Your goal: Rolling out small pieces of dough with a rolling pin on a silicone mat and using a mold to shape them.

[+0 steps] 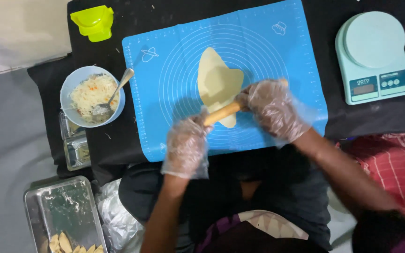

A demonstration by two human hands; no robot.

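Observation:
A thin, flattened piece of pale dough (216,82) lies on a blue silicone mat (174,56) with printed circles. A wooden rolling pin (223,112) rests across the dough's near edge. My left hand (186,145), in a clear plastic glove, grips the pin's left end. My right hand (273,107), also gloved, is closed over the pin's right end, which pokes out slightly beyond the fingers.
A light blue bowl (69,86) of shredded filling with a metal spoon (113,93) stands left of the mat. A yellow-green plastic mould (93,21) sits at the back left, a pale green kitchen scale (373,56) at the right. A metal tray (64,211) holding several folded pastries is at the lower left.

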